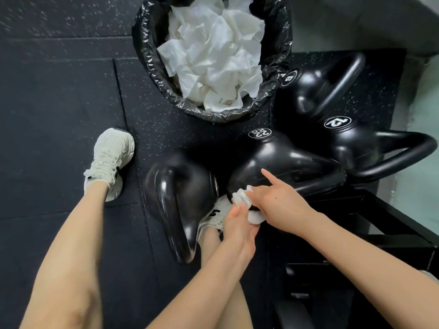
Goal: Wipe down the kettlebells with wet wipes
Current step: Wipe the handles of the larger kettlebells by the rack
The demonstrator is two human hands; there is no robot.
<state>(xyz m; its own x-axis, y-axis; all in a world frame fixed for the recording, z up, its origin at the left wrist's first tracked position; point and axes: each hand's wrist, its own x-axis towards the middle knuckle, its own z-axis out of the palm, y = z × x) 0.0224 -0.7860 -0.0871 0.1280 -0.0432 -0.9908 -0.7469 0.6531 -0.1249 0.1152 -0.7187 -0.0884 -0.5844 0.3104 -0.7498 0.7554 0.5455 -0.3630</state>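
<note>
**Crumpled wipe worked between both hands**

Clamped together on a crumpled white wet wipe (242, 198): left hand (238, 230) pinching from below, right hand (279, 205) closed over the top, index finger free, likely refolding for a clean face. Just beyond the grip, touching the wipe, a glossy black rounded kettlebell (280, 162); another (180, 193) just left. Farther out, a black-lined bin (147, 67) heaped with used white wipes. Tight between bells; open dark speckled rubber floor (59, 91) leftward.

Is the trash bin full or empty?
Nearly full. The black-lined trash bin holds a heap of crumpled white wipes that reaches up to about its rim.
</note>
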